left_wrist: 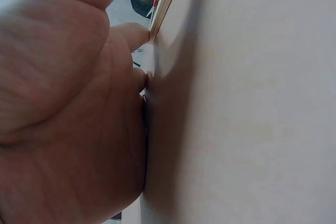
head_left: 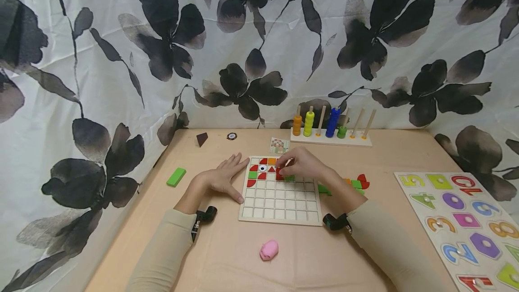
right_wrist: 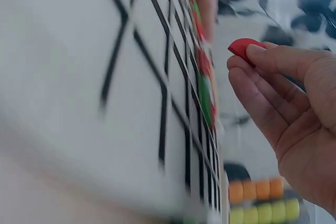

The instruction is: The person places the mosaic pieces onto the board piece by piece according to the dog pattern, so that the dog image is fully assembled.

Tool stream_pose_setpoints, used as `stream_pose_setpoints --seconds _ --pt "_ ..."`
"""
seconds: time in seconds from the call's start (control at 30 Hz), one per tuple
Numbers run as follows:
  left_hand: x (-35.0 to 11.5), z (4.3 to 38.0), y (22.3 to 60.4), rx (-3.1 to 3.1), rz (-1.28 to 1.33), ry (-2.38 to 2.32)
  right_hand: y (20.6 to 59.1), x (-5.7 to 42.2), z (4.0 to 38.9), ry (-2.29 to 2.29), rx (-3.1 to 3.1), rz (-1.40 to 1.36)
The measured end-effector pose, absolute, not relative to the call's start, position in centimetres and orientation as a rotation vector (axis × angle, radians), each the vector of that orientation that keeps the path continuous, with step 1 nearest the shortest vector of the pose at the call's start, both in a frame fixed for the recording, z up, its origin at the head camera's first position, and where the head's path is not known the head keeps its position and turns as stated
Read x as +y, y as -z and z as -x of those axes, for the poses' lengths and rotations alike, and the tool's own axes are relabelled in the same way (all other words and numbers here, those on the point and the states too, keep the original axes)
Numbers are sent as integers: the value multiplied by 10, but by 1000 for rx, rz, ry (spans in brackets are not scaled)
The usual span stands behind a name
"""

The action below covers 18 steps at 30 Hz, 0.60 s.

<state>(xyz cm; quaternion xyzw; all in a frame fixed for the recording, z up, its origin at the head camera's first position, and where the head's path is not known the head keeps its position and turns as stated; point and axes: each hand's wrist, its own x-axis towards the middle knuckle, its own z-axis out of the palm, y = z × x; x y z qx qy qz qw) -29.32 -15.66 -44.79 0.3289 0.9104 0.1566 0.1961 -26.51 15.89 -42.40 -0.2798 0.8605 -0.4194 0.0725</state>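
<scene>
A white grid board [head_left: 279,204] lies mid-table, with red, green and orange tiles in its upper rows and an eye-like tile [head_left: 262,168] at upper left. My left hand [head_left: 220,177] lies flat with fingers spread along the board's left side, thumb at its edge; in the left wrist view its palm [left_wrist: 63,114] fills the left half. Above the upper rows, my right hand [head_left: 306,165] pinches a small red tile [right_wrist: 241,48] with a curved edge between thumb and fingers. In the head view that hand hides part of the board's top right.
Loose red and green tiles [head_left: 362,179] lie right of the board, partly behind the right forearm. A picture card [head_left: 279,145] and a peg stacker [head_left: 331,139] stand behind. Also around are a number puzzle [head_left: 454,217], a pink object [head_left: 269,250] and a green block [head_left: 176,177].
</scene>
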Motion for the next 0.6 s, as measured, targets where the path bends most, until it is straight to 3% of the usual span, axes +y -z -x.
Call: stream_pose_setpoints --seconds 0.27,0.6 --pt "-157 293 448 2547 -935 -436 431 112 272 1114 2568 1020" --pt "-157 294 449 2545 -926 -427 432 98 268 892 2626 1069"
